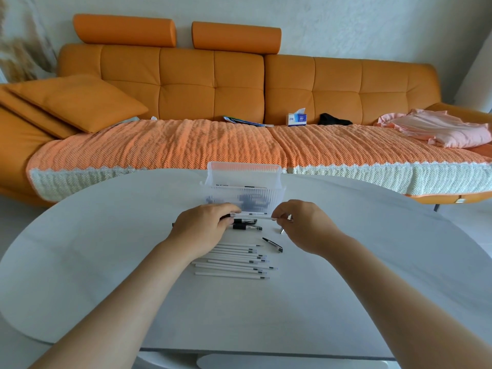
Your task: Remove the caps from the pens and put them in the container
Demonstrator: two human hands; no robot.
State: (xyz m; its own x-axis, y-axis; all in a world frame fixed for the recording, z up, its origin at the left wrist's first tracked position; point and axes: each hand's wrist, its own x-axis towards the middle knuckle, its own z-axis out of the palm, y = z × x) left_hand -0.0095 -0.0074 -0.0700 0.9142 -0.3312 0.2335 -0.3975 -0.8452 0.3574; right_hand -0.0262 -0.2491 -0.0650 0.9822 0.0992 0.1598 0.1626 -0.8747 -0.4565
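My left hand (205,227) grips the body of a white pen (255,216) held level just in front of the clear ribbed container (243,179). My right hand (300,225) pinches the pen's right end, where the cap sits. Dark caps lie inside the container. Two black pens (246,225) lie under the held pen. Several white uncapped pens (234,262) lie in a row nearer to me, partly hidden by my left wrist. A single black pen (272,244) lies slanted to their right.
A small grey piece (282,230) lies on the white oval table (106,262) under my right hand. Behind the table stands an orange sofa (213,83) with a tissue box (296,119), cushions and pink cloth (436,126).
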